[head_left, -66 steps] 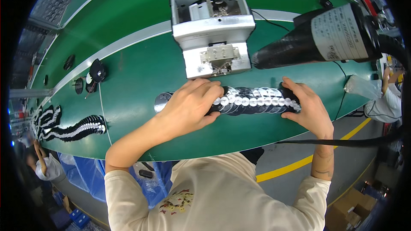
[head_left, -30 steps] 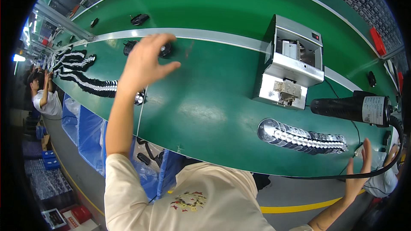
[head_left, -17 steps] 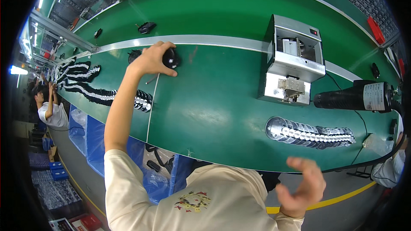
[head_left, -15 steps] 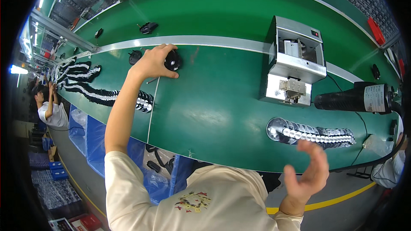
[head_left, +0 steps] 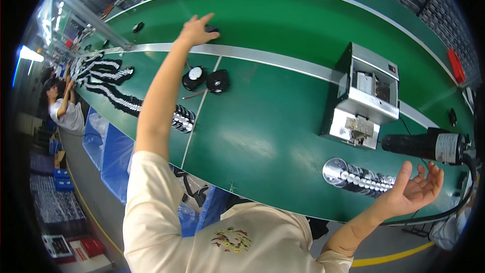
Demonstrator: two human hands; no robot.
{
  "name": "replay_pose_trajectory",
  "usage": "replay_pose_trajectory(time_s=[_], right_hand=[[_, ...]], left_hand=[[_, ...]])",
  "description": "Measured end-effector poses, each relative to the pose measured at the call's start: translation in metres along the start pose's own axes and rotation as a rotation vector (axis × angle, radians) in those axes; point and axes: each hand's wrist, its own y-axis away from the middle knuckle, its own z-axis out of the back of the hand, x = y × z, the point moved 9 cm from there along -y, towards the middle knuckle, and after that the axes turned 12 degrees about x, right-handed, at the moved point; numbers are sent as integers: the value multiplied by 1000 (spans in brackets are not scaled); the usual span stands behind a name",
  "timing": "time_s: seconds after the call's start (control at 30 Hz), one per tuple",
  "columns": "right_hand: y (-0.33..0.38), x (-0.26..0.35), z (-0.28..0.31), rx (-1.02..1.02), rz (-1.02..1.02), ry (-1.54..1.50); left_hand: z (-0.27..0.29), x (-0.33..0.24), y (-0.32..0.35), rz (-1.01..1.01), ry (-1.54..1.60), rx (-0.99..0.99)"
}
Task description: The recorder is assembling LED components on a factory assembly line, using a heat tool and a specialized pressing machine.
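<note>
The left hand (head_left: 198, 29) reaches far across the green belt (head_left: 283, 35), fingers spread over a small black part (head_left: 212, 29), not yet closed on it. Just nearer lie two black fans (head_left: 206, 78). The right hand (head_left: 417, 192) hangs open and empty beside a row of stacked discs (head_left: 361, 178). This looks like the pick-up step; next calls for closing on the part

white label (head_left: 448, 147) wrapped round black cylinder at right edge of green bench | round white label (head_left: 195, 73) on small black fan near bench middle | red-and-white boxes (head_left: 76, 246) on floor, lower left
</note>
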Motion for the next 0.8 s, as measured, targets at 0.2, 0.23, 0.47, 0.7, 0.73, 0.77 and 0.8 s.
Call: replay_pose_trajectory(time_s=[0.2,0.23,0.47,0.7,0.73,0.77,0.8], right_hand=[[-20,-21,-15,-1,-120,-131],[-20,-27,-16,33,-150,-144],[-31,-36,-26,189,-155,-315],[-39,-34,-56,343,-180,-309],[-40,-33,-57,357,-175,-296],[-40,-34,-55,362,-174,-270],[-40,-35,-54,370,-172,-246]], left_hand=[[-54,17,-51,-120,2,222],[-46,-10,-45,-167,40,225],[24,-220,131,-855,59,326],[5,-260,258,-1052,-138,206],[9,-256,266,-1028,-152,182],[13,-257,274,-1044,-157,196],[14,-254,279,-1025,-131,211]])
